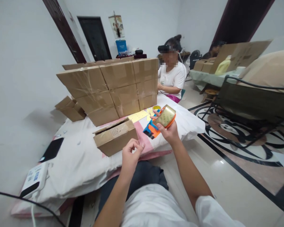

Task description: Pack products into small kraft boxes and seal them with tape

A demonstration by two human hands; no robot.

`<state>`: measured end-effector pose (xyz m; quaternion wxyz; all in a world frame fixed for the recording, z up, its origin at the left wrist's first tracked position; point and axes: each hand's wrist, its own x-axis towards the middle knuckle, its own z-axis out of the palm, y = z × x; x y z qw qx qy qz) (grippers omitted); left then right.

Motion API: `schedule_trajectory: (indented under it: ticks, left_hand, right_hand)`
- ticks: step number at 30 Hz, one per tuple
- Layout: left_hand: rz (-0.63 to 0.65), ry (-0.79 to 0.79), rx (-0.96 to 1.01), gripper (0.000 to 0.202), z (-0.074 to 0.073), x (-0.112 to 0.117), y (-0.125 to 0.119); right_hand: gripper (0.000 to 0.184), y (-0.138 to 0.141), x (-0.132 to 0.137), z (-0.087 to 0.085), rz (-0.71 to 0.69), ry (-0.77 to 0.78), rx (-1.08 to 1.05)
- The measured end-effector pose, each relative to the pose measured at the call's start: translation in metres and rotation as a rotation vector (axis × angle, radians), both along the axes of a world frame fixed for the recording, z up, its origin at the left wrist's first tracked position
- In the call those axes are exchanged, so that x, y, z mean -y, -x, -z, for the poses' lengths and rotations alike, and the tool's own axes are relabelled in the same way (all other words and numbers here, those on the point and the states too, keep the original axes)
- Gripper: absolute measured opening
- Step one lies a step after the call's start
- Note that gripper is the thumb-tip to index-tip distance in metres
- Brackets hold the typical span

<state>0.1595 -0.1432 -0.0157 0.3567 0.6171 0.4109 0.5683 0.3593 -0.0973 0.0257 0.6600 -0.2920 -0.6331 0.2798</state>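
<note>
My right hand (171,132) grips a blue and orange tape dispenser (148,130) loaded with a wide roll of clear tape (166,116), held above the table's near right side. In front of the box, my left hand (132,152) is closed, thumb and fingertips pinched together. Whatever lies between those fingertips, if anything, is too small to make out. A cardboard box (117,138) rests on the table just beyond my left hand, a narrow dark gap showing along its top.
Stacked taped cartons (123,86) form a wall across the table (71,164). A smaller box (71,108) stands at their left. A black phone-like slab (52,149) and a white device (35,178) lie at left. Another person (172,75) sits beyond the stack.
</note>
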Motion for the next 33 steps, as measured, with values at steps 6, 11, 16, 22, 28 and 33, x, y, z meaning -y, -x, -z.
schedule_trajectory:
  ticks: [6,11,16,22,28,33]
  left_hand:
    - [-0.021,-0.046,-0.008,0.041,-0.014,0.007,0.003]
    - [-0.014,-0.062,-0.016,0.040,-0.018,0.011,0.002]
    - [-0.039,-0.075,-0.028,0.039,-0.021,0.013,0.004]
    - [-0.055,-0.085,-0.042,0.039,-0.025,0.013,0.010]
    - [-0.016,-0.065,-0.035,0.038,-0.025,0.014,0.015]
    - [0.021,-0.064,-0.012,0.037,-0.024,0.016,0.016]
  right_hand:
    - [0.029,0.017,0.015,-0.013,0.196,-0.125,-0.034]
    - [0.024,0.038,0.015,-0.017,0.190,-0.062,-0.320]
    - [0.020,0.050,0.016,-0.022,0.121,0.026,-0.561]
    - [0.022,0.055,0.021,-0.031,0.056,0.118,-0.701]
    - [0.038,0.058,0.024,-0.036,0.009,0.187,-0.710]
    - [0.046,0.059,0.025,-0.038,-0.050,0.250,-0.739]
